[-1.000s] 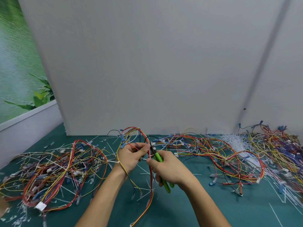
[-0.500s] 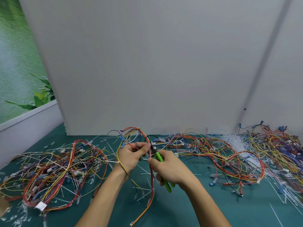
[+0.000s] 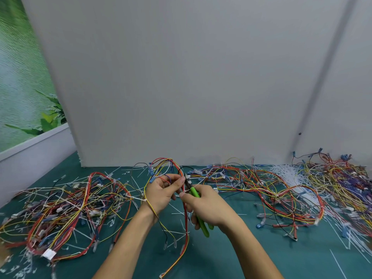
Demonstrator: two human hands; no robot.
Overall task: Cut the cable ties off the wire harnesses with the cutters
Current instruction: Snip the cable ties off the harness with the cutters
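Over the middle of the table (image 3: 261, 258), a wire harness (image 3: 186, 222) is held up off the green surface. Its upper loop is pinched between the thumb and curled fingers of the left hand (image 3: 161, 193), and its red and yellow tail is left trailing towards the near edge. The cutters (image 3: 203, 226) are gripped by their green handles in the right hand (image 3: 211, 208), fingers wrapped round. The nose is set against the strands just beside the left thumb, though whether a cable tie sits between the blades cannot be told. The bundle is judged light, limp and a little springy, so it is best taken close beside a tie, where the wires can be kept taut and clear of the blades. Against the picture of a second ago almost nothing is changed: both hands, cutters and loop are found in the same spot.
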